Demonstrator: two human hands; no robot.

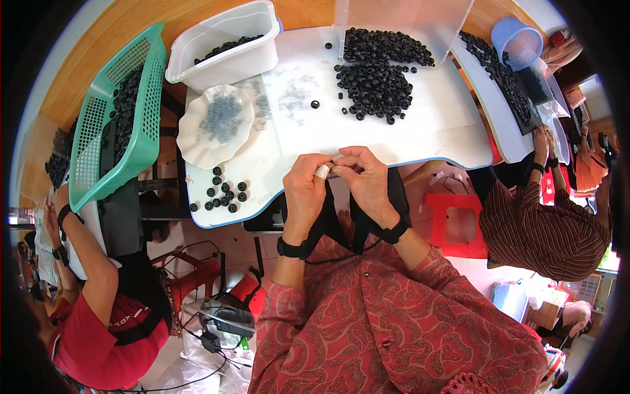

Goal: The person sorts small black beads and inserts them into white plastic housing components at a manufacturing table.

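At the front edge of the white table (420,141), my left hand (306,190) and my right hand (369,187) meet with their fingertips pinched together. Whatever they hold is hidden by the fingers. A pale wrap (322,171) covers part of a left finger. Beyond the hands lies a heap of small black round parts (374,92), some showing a hole. One single black part (315,104) sits apart from the heap. Small clear pieces (298,95) are scattered to its left. More clear pieces (223,118) lie on a white wavy-rimmed plate (190,141).
Several loose black parts (226,195) lie at the table's front left. A white bin (223,69) and a green basket (85,151) hold black parts. A clear panel (407,16) stands behind the heap. Co-workers sit left and right; a red stool (453,213) stands at right.
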